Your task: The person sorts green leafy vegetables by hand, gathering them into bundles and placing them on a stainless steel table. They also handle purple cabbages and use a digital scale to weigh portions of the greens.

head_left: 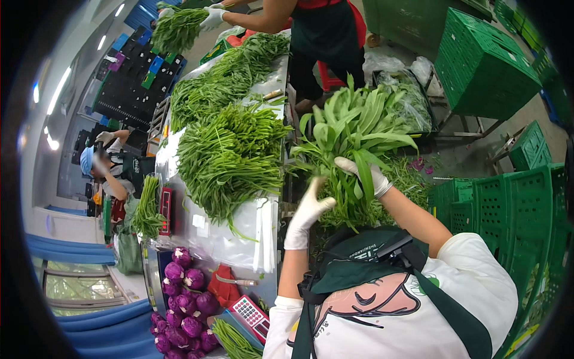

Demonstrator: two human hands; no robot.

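White gloves cover both my hands. My right hand (369, 177) holds a big bunch of broad-leaved greens (350, 128) at the right side of the table, its leaves fanning upward and outward. At the left side of that bunch is my left hand (308, 214), thumb and fingers apart, with nothing held in it; its fingertips are smeared by motion. Cut leaves and stems lie below and behind the bunch. On the metal table (224, 246) to my left spreads a large heap of thin-stemmed greens (233, 161).
Purple cabbages (191, 302), a curved knife (236, 281) on red cloth and a scale keypad (251, 317) sit near left. A co-worker (326, 42) holds greens (179, 30) at the far end; another person (113, 161) stands left. Green crates (514, 200) line the right.
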